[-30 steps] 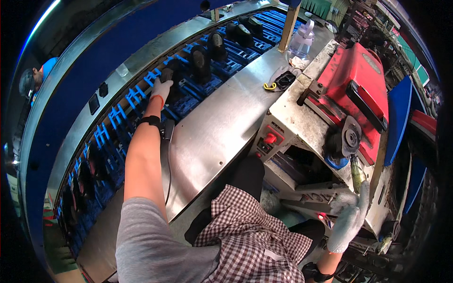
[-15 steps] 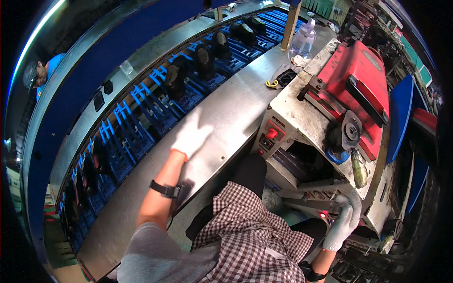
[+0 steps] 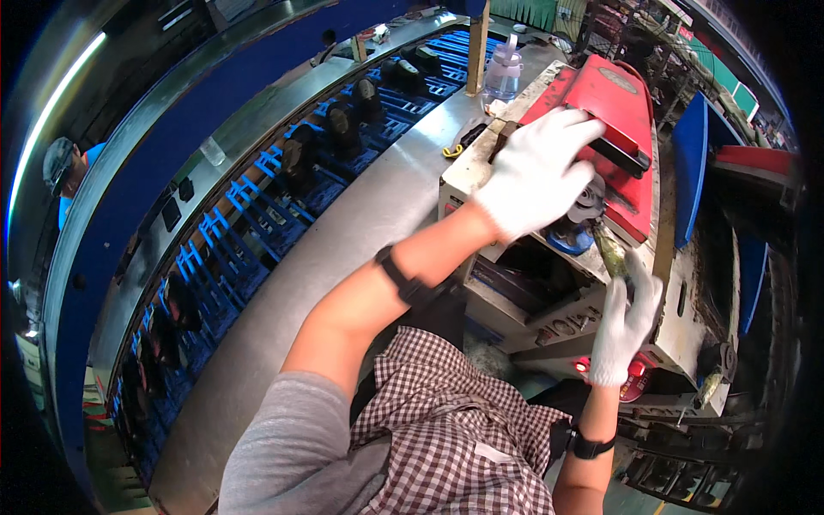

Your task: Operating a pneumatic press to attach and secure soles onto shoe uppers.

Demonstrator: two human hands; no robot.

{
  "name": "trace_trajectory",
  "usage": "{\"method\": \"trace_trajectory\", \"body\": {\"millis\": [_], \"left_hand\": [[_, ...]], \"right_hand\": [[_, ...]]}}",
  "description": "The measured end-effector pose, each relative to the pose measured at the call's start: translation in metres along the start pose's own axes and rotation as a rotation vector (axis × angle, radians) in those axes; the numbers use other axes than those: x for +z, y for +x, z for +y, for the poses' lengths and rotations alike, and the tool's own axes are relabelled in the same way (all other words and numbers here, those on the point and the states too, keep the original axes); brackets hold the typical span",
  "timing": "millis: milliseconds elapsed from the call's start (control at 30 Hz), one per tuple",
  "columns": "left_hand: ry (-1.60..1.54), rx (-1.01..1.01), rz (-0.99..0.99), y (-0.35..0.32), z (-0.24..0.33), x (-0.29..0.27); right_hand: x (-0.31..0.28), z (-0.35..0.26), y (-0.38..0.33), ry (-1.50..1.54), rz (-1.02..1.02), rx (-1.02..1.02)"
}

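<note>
My left hand (image 3: 542, 174), in a white glove, reaches across the machine with fingers and thumb apart. Its fingertips are by the black handle (image 3: 620, 154) of the red machine cover (image 3: 601, 94); I cannot tell if they touch it. Just beyond the thumb sits a dark grey piece with a round ribbed disc (image 3: 589, 199), partly hidden by the glove. A yellow-green, glossy elongated part (image 3: 611, 251) points down from it. My right hand (image 3: 628, 319), also gloved, is raised just below that part, its fingers apart and nothing visible in them.
A metal table (image 3: 292, 300) runs along my left, beside a conveyor with blue bars (image 3: 245, 215) carrying several dark shoe-like pieces. A clear bottle (image 3: 502, 73) stands near a wooden post (image 3: 477, 56). Across the conveyor is another person (image 3: 73, 172). A blue panel (image 3: 689, 167) stands at right.
My left hand has moved from above the metal table, right and up to the red cover's handle. My right hand has risen toward the yellow-green part. The view has shifted slightly.
</note>
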State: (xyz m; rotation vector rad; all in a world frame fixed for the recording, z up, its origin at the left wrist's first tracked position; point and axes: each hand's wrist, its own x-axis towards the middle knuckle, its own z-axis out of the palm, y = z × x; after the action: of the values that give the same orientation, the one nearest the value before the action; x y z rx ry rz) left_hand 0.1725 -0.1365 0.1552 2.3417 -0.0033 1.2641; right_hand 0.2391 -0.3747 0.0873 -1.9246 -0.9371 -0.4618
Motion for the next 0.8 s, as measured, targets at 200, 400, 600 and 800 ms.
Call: {"method": "trace_trajectory", "body": {"millis": [200,400,600,800], "left_hand": [[0.315,0.187,-0.263,0.072,-0.020,0.067],[0.096,0.295,0.044,0.024,-0.024,0.043],[0.474,-0.611,0.394,-0.118,-0.121,-0.091],[0.610,-1.459,1.234,-0.278,-0.191,-0.321]], "right_hand": [[0.011,-0.005,0.045,-0.022,-0.038,-0.110],[0.027,-0.005,0.057,0.013,-0.267,0.071],[0.023,0.003,0.057,0.071,-0.241,0.089],[0.031,0.002,0.056,0.055,-0.227,0.044]]}}
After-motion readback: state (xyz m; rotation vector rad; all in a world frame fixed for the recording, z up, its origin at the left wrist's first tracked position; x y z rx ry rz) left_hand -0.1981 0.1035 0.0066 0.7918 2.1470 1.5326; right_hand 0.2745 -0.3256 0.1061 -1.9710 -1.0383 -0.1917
